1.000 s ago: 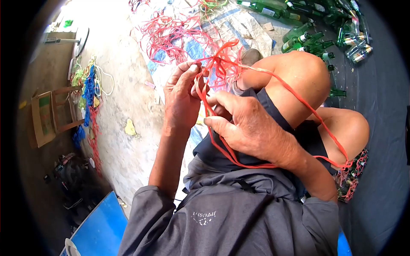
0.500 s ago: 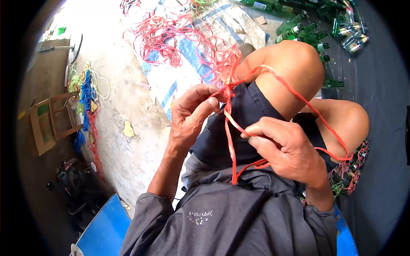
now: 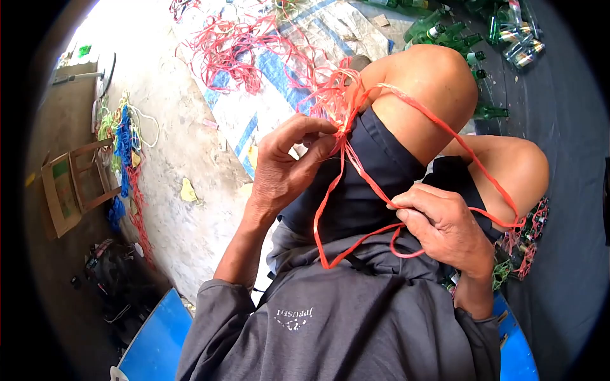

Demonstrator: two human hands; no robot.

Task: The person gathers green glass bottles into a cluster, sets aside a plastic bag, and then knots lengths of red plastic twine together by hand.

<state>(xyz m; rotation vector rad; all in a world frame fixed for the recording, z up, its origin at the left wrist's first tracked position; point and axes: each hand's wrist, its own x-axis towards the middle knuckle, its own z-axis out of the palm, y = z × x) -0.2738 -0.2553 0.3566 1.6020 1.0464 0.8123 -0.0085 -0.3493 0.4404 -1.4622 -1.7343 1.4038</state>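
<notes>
Red plastic twine (image 3: 365, 170) runs between my two hands above my lap. My left hand (image 3: 289, 159) is closed in a pinch on the twine, right at a knotted spot where several strands meet. Beyond that knot a loose bunch of red strands (image 3: 335, 95) spreads over my leg. My right hand (image 3: 445, 225) pinches strands lower down, between thumb and forefinger, and they stretch straight up to the knot. One slack loop hangs down over my shirt (image 3: 343, 311). Another length arcs across my raised knee (image 3: 432, 73) and comes back toward my right hand.
A red twine heap (image 3: 235, 54) lies on a blue-and-white sheet (image 3: 273, 70) ahead. Green bottles (image 3: 451, 38) stand and lie at the upper right. Netted bottles (image 3: 524, 244) sit by my right side. Blue and red cords (image 3: 125, 149) hang by a wooden frame (image 3: 95, 174) at left.
My right hand has moved slightly right and down, drawing the strands straighter from the knot. The hanging loop has widened to the left, and the view has shifted a little.
</notes>
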